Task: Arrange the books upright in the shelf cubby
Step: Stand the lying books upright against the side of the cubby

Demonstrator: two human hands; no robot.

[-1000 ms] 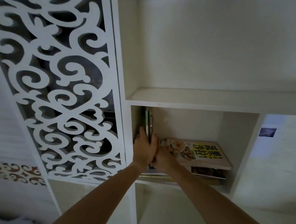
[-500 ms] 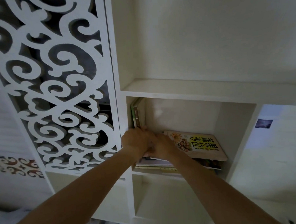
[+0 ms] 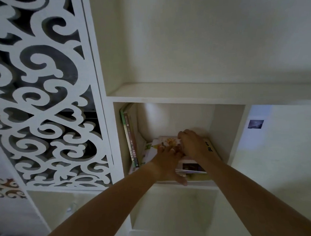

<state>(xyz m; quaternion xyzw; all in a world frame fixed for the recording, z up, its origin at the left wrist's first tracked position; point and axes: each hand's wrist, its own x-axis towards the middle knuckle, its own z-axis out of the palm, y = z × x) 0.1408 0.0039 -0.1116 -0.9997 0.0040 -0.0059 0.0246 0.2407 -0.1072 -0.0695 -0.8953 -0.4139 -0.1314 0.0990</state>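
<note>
White cubby (image 3: pixel 227 126): both hands, left (image 3: pixel 167 161) and right (image 3: pixel 193 144), clasp the flat top book (image 3: pixel 167 141); upright books (image 3: pixel 129 136) lean left.

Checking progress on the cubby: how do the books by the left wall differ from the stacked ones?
The books by the left wall stand upright, spines out; the stacked books lie flat. Nothing touches the standing ones, while the left hand and right hand are on the stack's top book. Both groups sit in the same cubby.

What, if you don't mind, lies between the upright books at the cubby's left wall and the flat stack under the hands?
In the head view, a pale book leans between the upright books and the flat stack; the left hand partly covers the gap.
</note>
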